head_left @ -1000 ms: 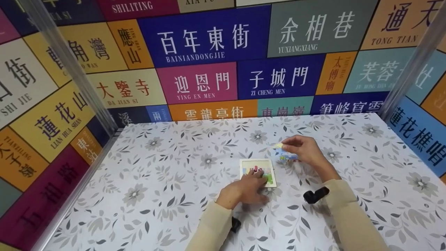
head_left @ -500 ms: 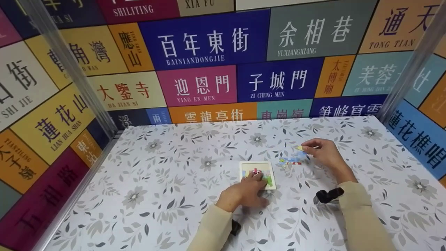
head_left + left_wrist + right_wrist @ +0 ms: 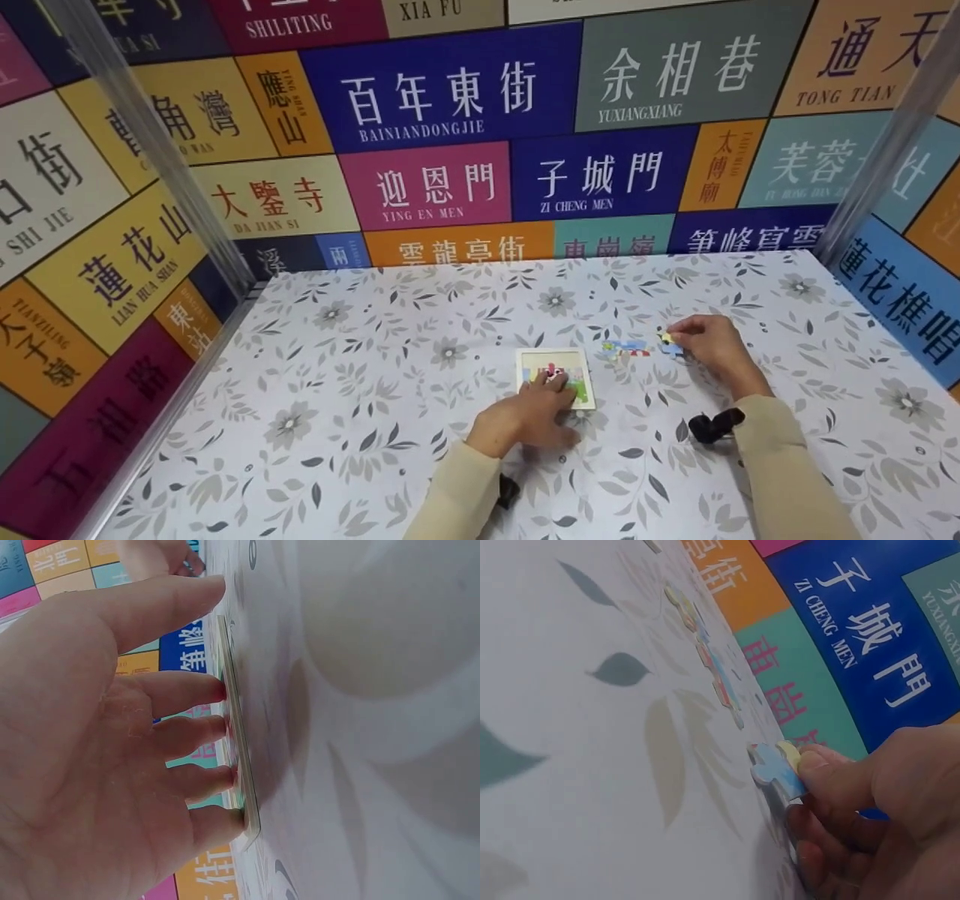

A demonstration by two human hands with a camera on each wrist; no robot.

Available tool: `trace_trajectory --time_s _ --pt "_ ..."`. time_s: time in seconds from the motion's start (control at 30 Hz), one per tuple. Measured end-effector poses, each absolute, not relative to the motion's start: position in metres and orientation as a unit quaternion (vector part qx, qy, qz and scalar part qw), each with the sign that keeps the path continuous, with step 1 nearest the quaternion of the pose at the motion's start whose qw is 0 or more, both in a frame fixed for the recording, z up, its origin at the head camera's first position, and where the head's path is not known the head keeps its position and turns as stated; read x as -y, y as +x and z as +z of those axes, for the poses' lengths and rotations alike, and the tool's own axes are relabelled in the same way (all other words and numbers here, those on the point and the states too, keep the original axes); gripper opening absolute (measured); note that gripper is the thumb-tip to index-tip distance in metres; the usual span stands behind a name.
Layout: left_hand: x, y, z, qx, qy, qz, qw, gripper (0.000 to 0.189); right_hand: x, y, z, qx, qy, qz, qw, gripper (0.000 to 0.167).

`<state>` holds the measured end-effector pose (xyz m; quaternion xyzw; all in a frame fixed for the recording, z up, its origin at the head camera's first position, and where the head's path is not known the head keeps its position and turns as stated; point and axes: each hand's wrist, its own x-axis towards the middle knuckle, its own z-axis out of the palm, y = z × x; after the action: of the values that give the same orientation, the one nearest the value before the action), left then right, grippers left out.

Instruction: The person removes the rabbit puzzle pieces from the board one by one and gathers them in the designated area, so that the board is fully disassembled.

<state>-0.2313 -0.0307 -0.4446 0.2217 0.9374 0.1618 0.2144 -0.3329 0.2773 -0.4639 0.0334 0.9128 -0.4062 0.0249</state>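
My left hand [image 3: 529, 416] lies over the framed jigsaw puzzle [image 3: 551, 352], its fingertips resting on the picture inside the pale frame. In the left wrist view the four fingers [image 3: 187, 731] come down on the board from one side, while the thumb stands off it. The puzzle's lower part is hidden under the hand. To the right, my right hand [image 3: 716, 349] pinches a blue and yellow jigsaw piece [image 3: 776, 771] between thumb and fingers, close over the tablecloth. Between this piece and the frame lie loose jigsaw pieces [image 3: 626, 349] in blue, red and white.
A white tablecloth [image 3: 360, 397] with grey leaves and flowers covers the table. Behind it stands a wall of coloured panels [image 3: 442, 82] with Chinese lettering. Clear uprights [image 3: 862, 142] rise at the back corners. A black wrist device [image 3: 716, 426] sits at the right sleeve.
My right hand has moved right and lowered with a piece pinched in it, away from the other loose pieces. The left hand stays on the puzzle.
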Motion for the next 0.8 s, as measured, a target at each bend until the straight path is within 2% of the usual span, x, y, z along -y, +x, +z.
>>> trace_trajectory --time_s 0.53,0.8 --pt "0.027 -0.233 -0.443 -0.937 0.241 0.138 0.211 0.075 -0.272 -0.332 -0.466 -0.909 0.084 -0.408 0.007 0.025" --pt "0.031 -0.232 -0.444 -0.94 0.241 0.121 0.209 0.078 -0.261 -0.33 -0.452 -0.902 0.075 -0.424 0.036 0.032"
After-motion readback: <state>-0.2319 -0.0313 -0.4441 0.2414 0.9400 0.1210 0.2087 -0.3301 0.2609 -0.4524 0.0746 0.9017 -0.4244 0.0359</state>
